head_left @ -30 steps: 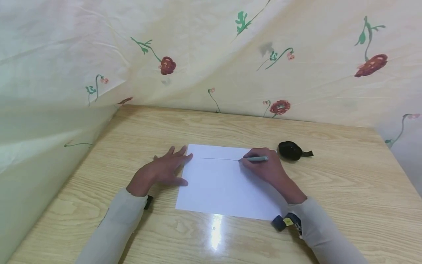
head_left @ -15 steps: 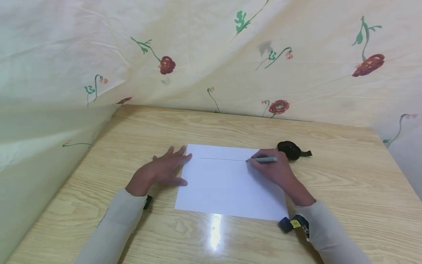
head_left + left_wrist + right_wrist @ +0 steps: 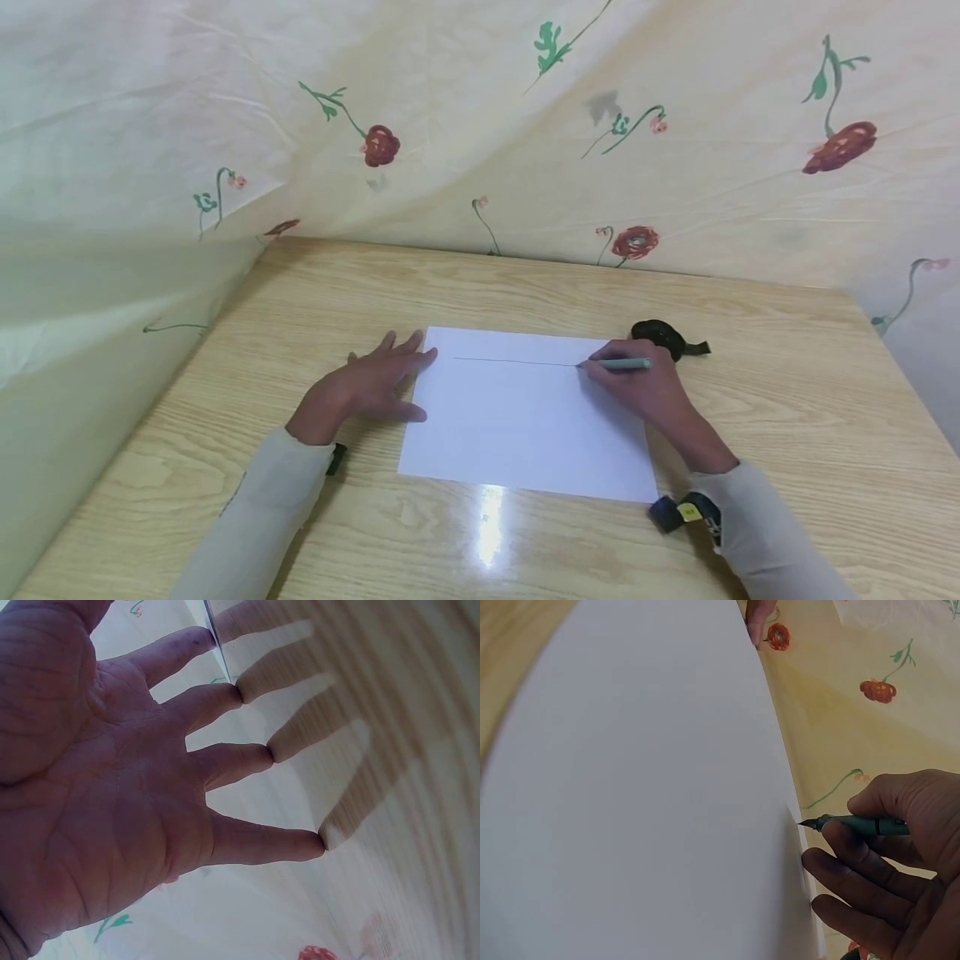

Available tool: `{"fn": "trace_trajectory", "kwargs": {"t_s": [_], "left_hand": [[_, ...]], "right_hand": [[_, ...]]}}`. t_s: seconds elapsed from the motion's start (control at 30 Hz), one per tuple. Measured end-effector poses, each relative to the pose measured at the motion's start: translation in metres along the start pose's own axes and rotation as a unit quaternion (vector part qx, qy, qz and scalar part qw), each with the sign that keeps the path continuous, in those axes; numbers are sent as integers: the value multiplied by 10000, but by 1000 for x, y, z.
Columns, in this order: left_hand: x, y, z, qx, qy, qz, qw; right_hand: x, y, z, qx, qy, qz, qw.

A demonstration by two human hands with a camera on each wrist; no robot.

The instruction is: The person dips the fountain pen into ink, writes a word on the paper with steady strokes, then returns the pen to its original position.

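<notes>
A white sheet of paper [image 3: 517, 425] lies on the wooden table, with one thin dark line [image 3: 517, 362] running across its upper part. My right hand [image 3: 645, 387] pinches a green fountain pen [image 3: 628, 363] between thumb and fingers. In the right wrist view the dark nib of the fountain pen [image 3: 870, 826] points at the paper [image 3: 645, 780], its tip at the line's right end in the head view. My left hand [image 3: 371, 387] is spread at the sheet's left edge. Its fingertips touch the table in the left wrist view, where the left hand [image 3: 142, 765] shows its palm.
A black roll of tape [image 3: 658, 335] with a loose end lies just beyond my right hand. A flower-patterned cloth [image 3: 450, 125] hangs behind and to the left of the wooden table [image 3: 787, 400]. Both wrists wear small dark cameras under pale sleeves.
My right hand has slid rightward with the fountain pen, and the line on the paper has grown longer to the right. The left hand has stayed in place.
</notes>
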State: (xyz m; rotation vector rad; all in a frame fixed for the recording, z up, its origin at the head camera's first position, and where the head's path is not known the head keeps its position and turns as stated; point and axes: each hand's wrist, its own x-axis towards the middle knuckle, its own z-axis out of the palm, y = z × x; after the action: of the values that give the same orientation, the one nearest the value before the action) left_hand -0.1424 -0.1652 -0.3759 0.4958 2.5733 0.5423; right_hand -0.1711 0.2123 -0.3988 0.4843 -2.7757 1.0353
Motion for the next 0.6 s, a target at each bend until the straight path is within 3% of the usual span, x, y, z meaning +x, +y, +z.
{"fn": "trace_trajectory", "kwargs": {"t_s": [0.23,0.6], "left_hand": [[-1,1,0,-8,14,-35,10000],[1,-1,0,19,-34,-12,10000]], "right_hand": [[-4,0,-8,126,32,168,9998],[-4,1,-10,218,77,115,9997]]}}
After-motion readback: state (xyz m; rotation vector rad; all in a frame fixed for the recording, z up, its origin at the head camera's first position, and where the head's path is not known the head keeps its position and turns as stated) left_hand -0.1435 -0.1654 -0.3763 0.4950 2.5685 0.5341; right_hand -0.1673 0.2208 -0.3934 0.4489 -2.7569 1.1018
